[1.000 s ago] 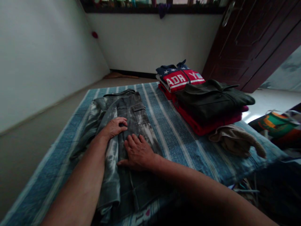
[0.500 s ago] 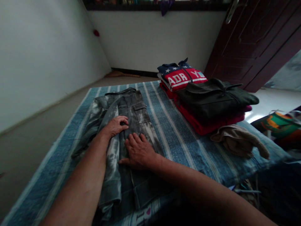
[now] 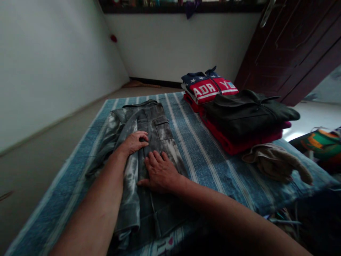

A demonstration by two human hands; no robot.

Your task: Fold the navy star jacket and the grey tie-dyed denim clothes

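Note:
A grey, mottled jacket point(image 3: 164, 129) with a flap pocket lies partly folded on the striped blue cloth, its sleeve running down along the front. My left hand point(image 3: 135, 142) has its fingers curled on the fabric near the sleeve's edge, thumb close to the fingertips; whether cloth is pinched there is hard to see. Just below and to the right, my right hand point(image 3: 161, 170) rests palm down on the jacket with its thumb spread to the left. Both forearms cross the lower part of the garment.
The striped cloth point(image 3: 202, 149) covers the table. Towards the right stand folded clothes: a red and navy top point(image 3: 210, 87) and a dark green jacket point(image 3: 247, 112) over red garments. A crumpled brown cloth point(image 3: 277, 161) lies in front. Behind are a wall and a dark red door point(image 3: 287, 49).
The whole view has shifted slightly, so things appear a little further right. My hands keep the same places on the jacket.

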